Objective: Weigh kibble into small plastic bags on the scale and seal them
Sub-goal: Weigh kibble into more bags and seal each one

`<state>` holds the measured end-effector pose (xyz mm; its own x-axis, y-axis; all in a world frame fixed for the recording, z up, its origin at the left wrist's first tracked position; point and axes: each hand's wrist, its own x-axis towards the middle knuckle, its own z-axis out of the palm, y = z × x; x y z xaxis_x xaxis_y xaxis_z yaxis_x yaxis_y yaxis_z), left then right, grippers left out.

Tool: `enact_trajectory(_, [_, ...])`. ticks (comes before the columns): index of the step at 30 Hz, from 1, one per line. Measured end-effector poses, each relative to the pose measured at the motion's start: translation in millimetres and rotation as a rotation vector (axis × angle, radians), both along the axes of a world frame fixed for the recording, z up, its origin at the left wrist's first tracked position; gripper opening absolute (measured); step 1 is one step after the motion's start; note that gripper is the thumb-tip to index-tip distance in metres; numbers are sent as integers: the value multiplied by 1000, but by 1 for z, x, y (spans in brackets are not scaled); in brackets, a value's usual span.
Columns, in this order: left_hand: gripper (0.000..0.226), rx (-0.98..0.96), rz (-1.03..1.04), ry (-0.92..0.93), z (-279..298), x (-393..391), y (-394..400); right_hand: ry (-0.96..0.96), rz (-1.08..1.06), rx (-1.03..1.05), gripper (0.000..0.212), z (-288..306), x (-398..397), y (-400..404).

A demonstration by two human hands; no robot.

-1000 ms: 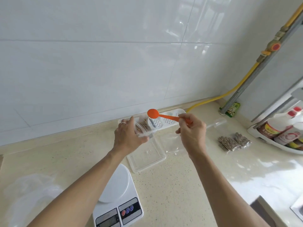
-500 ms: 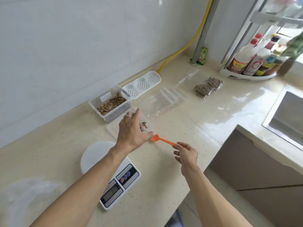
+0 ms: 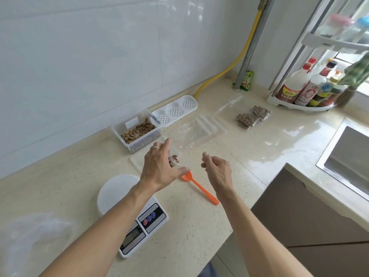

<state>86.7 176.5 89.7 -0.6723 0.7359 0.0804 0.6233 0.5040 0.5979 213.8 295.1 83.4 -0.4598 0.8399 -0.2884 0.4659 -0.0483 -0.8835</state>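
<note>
My left hand [image 3: 159, 166] holds a small clear bag with kibble [image 3: 174, 157] above the counter, thumb and fingers round its mouth. My right hand [image 3: 216, 169] hovers just right of it, fingers loosely curled, holding nothing. The orange spoon [image 3: 200, 187] lies on the counter below both hands. The white scale [image 3: 137, 214] sits near the front edge, its round plate bare. A clear tub of kibble [image 3: 137, 130] stands by the wall. Empty clear bags [image 3: 201, 129] lie spread behind my hands, and two filled bags [image 3: 252, 116] lie further right.
A white perforated lid [image 3: 173, 110] lies by the wall next to the tub. A corner rack with bottles [image 3: 307, 90] stands at the back right, a sink [image 3: 347, 156] at the right. A yellow hose [image 3: 235, 62] runs down the wall. A crumpled plastic bag [image 3: 34, 238] lies front left.
My right hand has laid the orange spoon on the counter and let go of it. The view has swung down and right from the wall. My left hand still holds the bag.
</note>
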Motion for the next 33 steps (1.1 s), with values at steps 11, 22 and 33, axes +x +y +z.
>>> enact_trajectory(11, [129, 184, -45, -310, 20, -7, -12, -9, 437, 304, 20, 74, -42, 8])
enact_trajectory(22, [18, 46, 0, -457, 0, -47, -60, 114, 582, 197, 14, 82, -61, 6])
enact_trajectory(33, [13, -179, 111, -369, -20, -81, -127, 29, 412, -161, 10, 3, -95, -22])
